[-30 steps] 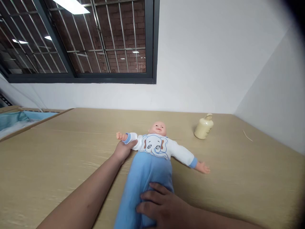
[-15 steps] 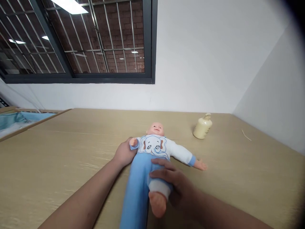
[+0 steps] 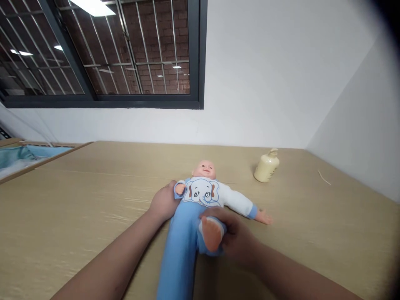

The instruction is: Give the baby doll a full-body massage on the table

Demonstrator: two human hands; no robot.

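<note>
While only the head view is supplied, everything needed is seen in it. A baby doll (image 3: 200, 196) is laid on its back near the middle of the tan wooden surface (image 3: 78, 208), head toward the wall, in a white elephant-print top and light blue trousers. The left hand (image 3: 164, 202) is wrapped around the doll's arm at the shoulder, with that small arm folded up against the chest. The right hand (image 3: 234, 237) is closed under the doll's bent leg, so the bare foot (image 3: 211, 233) is raised with its sole toward the camera; the other trouser leg is stretched flat toward the viewer. The doll's far arm is spread out on the surface.

A cream pump bottle (image 3: 266, 166) is stood well apart, near the wall. A blue-lined crib (image 3: 18, 156) is glimpsed at the left edge.

Judged from this: the bend is best done gently, the leg supported from beneath near the knee rather than tugged by the foot, and the torso kept pinned by the left hand so no sliding occurs.
</note>
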